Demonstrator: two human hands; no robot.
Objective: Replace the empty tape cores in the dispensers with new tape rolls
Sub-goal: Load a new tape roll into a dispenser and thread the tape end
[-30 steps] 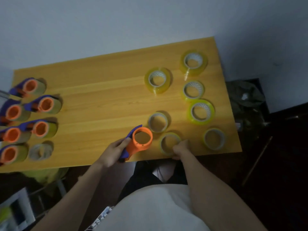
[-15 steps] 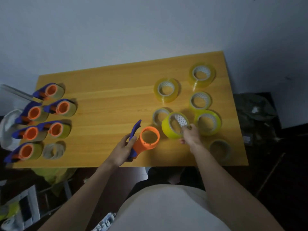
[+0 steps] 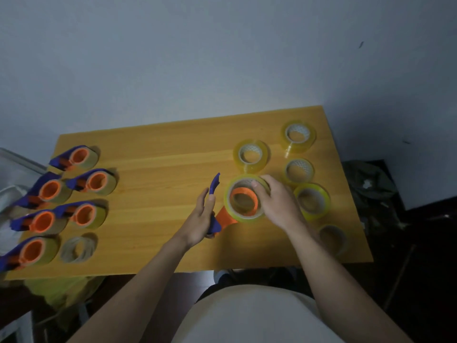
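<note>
- Loading step: the right hand (image 3: 277, 204) pinches a new tape roll (image 3: 244, 196) over the dispenser (image 3: 225, 216) hub.
- The left hand (image 3: 200, 219) grips its handle.
- Next, I reckon: push the roll fully down.

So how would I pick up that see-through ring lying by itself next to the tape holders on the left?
Pinch the empty tape ring across its thin wall from above, one of your fingers inside the hole and one outside. It lies flat on the table with its hole facing up, leaving little side to grab.

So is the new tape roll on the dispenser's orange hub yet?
On: the yellow roll rings the orange hub, right hand gripping it; fully seated, cannot tell.
</note>
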